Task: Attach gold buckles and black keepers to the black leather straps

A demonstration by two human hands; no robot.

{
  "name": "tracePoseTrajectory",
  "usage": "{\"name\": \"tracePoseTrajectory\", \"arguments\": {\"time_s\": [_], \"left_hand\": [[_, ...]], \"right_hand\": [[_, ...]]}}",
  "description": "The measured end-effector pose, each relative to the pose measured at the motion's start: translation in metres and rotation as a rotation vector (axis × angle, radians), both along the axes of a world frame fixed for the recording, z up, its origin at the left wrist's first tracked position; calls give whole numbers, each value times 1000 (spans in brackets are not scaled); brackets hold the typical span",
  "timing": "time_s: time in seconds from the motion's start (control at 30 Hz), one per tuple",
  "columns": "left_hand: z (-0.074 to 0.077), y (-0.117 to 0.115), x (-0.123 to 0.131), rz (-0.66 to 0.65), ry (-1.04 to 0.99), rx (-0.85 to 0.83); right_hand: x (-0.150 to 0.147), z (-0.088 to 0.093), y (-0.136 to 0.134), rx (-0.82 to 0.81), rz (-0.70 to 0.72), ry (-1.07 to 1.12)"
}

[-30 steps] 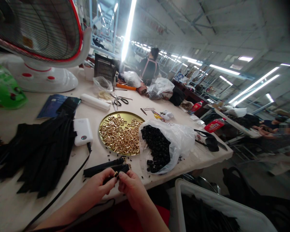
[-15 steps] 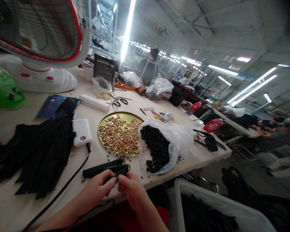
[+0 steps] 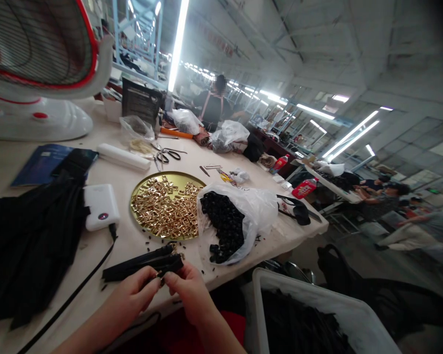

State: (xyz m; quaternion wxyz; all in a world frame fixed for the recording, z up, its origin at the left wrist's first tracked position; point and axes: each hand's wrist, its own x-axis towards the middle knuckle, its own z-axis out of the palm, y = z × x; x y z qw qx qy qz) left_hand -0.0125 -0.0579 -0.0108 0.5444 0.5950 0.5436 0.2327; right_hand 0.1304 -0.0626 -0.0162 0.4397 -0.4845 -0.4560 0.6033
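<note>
At the table's front edge, my left hand (image 3: 138, 290) and my right hand (image 3: 190, 290) meet, fingertips pinched around a short black strap (image 3: 172, 264). A bit of gold metal, partly hidden by the fingers, shows at the strap's near end. Just behind my hands lies a small bundle of black straps (image 3: 132, 261) with gold pieces at the right end. Beyond it, gold buckles (image 3: 162, 211) cover much of a round gold tray (image 3: 179, 182). Beside the tray, a clear plastic bag (image 3: 260, 209) lies open, with small black pieces (image 3: 223, 221) heaped in its mouth.
Long black strips (image 3: 33, 246) and a white power bank (image 3: 101, 206) with a cable lie left. Behind are a fan (image 3: 37, 108), scissors (image 3: 165, 154) and yellow-handled snips (image 3: 224, 176). A white bin (image 3: 258, 305) of black strips stands right. Other people sit farther off.
My view has turned to the right, so the tabletop things appear farther left. My hands stay together on the strap, its black end now showing more above the right fingers.
</note>
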Motion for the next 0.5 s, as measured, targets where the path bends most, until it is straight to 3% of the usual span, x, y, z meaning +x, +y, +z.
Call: {"name": "tracePoseTrajectory", "arguments": {"time_s": [0.1,0.17,0.37,0.5], "left_hand": [[1,-1,3,30,40,111],[1,0,4,17,58,125],[-2,7,-5,-53,46,61],[-5,9,-5,-47,64,47]], "right_hand": [[-6,-1,-3,278,-164,-448],[-8,-2,-4,369,-197,-602],[-4,0,-2,226,-111,-298],[2,11,-4,293,-9,-276]]}}
